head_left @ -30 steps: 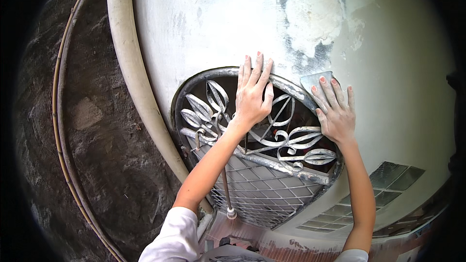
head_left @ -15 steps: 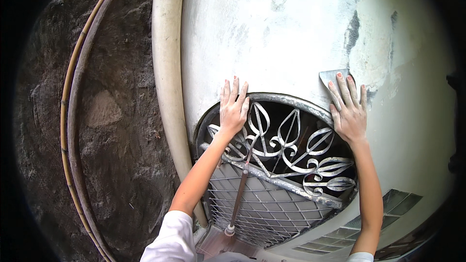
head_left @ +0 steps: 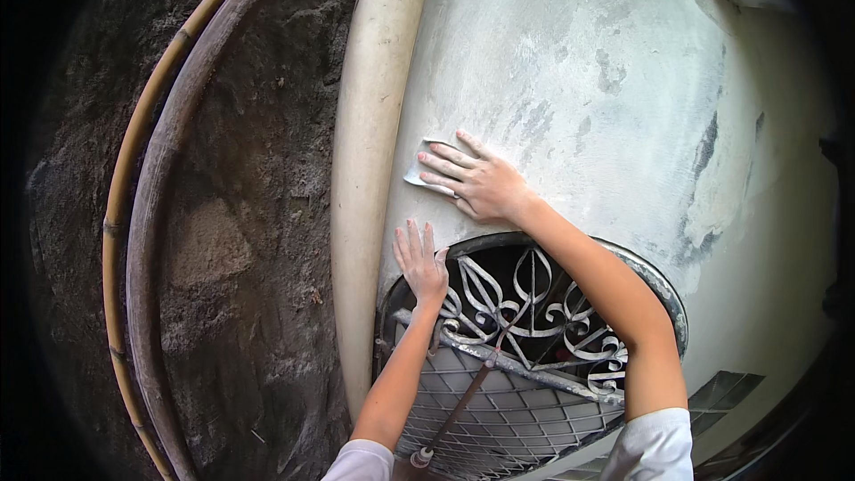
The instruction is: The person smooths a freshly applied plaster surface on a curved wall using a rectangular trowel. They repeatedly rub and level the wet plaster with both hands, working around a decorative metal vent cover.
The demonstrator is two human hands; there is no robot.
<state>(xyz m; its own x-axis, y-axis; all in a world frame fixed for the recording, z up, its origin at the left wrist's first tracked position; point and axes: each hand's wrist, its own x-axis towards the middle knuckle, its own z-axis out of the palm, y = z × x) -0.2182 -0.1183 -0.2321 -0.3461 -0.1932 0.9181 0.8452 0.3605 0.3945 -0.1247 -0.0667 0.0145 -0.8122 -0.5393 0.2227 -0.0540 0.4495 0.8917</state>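
A pale wall (head_left: 570, 116) with grey patches and white, dusty smears fills the middle and right. My right hand (head_left: 488, 185) reaches across to the wall's left part, above the arched opening. Under its palm and spread fingers it holds a sheet of sandpaper (head_left: 414, 175) against the surface. Only the sheet's left edges show, and they curl a little away from the wall. Lower and to the left, my left hand (head_left: 422, 269) rests on the wall at the arch's left edge. Its fingers are apart, with nothing in them. White dust coats both hands.
A metal grille (head_left: 525, 307) with leaf scrolls and a lattice fills the arch. A thick cream pipe (head_left: 378, 116) runs along the wall's left side. Beyond it are a bamboo pole (head_left: 114, 249), a dark pole (head_left: 147, 240) and a rough dark wall (head_left: 240, 160).
My right hand has swept left with the sandpaper, from the arch's upper right to the wall near the pipe. My left hand stays by the arch's left edge. The view has shifted.
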